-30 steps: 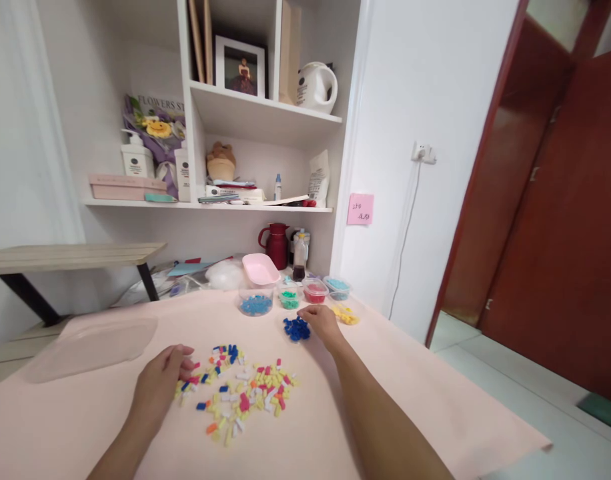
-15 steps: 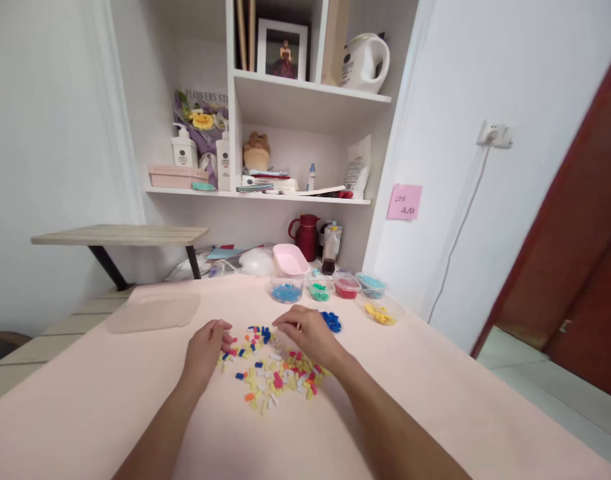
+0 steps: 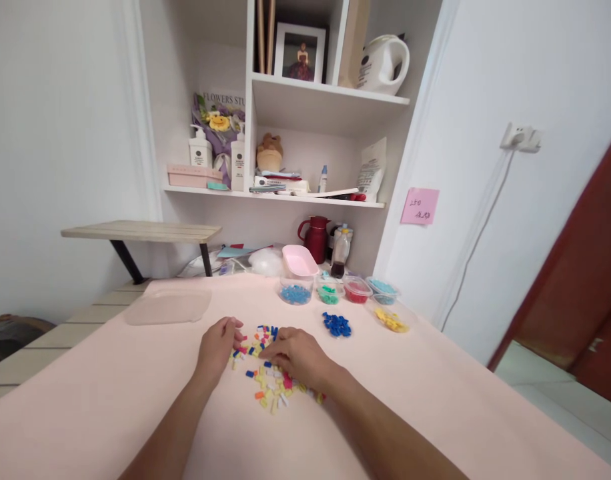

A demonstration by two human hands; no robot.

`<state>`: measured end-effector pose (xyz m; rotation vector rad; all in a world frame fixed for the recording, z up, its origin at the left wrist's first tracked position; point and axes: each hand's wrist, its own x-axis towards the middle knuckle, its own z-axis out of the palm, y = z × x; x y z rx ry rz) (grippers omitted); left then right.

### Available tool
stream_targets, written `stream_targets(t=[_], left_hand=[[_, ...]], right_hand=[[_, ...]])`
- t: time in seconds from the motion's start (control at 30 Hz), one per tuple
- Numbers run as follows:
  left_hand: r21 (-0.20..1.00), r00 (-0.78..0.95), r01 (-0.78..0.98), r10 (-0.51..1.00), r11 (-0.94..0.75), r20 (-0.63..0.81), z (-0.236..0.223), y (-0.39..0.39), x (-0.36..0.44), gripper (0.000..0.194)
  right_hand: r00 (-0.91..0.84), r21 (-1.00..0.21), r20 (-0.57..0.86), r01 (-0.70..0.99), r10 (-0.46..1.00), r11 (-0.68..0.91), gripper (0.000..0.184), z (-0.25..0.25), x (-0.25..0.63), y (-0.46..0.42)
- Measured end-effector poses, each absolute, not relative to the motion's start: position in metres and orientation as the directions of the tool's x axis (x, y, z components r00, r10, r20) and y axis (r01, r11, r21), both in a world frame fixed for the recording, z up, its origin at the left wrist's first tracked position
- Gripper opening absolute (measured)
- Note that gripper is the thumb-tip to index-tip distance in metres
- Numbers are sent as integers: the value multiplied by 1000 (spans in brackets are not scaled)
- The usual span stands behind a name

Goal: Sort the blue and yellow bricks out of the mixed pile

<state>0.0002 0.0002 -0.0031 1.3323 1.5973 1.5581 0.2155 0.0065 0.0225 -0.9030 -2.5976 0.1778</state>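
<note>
A scatter of small mixed-colour bricks [image 3: 268,387] lies on the pink table [image 3: 85,400]. My left hand [image 3: 218,345] rests at the pile's left edge with its fingers curled down onto the pieces. Over the middle of the pile lies my right hand [image 3: 294,356], palm down, its fingertips pinched on the bricks; what they hold is hidden. A separate heap of dark blue bricks [image 3: 336,325] sits just beyond the right hand.
Small clear tubs of sorted bricks stand at the back: blue [image 3: 295,293], green [image 3: 328,293], red [image 3: 357,290], light blue [image 3: 382,288], plus a loose yellow heap [image 3: 391,321]. A clear lid [image 3: 168,307] lies at the left. Shelves rise behind; a red door is at right.
My right hand has drawn back from the dark blue heap to the mixed pile. The view has swung left, and the left hand has stayed at the pile's edge.
</note>
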Motion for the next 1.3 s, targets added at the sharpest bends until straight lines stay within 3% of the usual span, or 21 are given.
stream_targets(t=[0.4,0.57,0.67,0.77,0.83,0.93,1.07,1.3], left_hand=[[946,-370,286,894,-149,253,-3,2,0,34],[948,-364,284,898,-144,245,-1,1,-1,34],[951,-357,273,902,-147,242,0,1,-2,36],[954,-364,264,901,-143,236,1,1,-3,37],[954,-367,265,900,-141,235,3,1,-3,38],[955,-368,267,902,-130,226,6,0,-3,40],[951,-371,287,902,-112,219,9,-1,-3,40],[942,-365,318,903,-109,228,9,0,-3,40]], right_hand=[[-741,-262,279,553,611,791,26,29,210,2],[-695,-444,341,475,633,760,23,30,216,8],[-577,-624,427,369,697,688,14,39,236,24],[-316,-751,491,319,812,578,9,47,271,45],[-96,-810,468,351,878,470,13,47,297,58],[98,-834,438,415,894,363,18,39,328,72],[203,-829,410,489,889,271,18,26,344,81],[154,-750,381,628,912,207,13,19,332,83]])
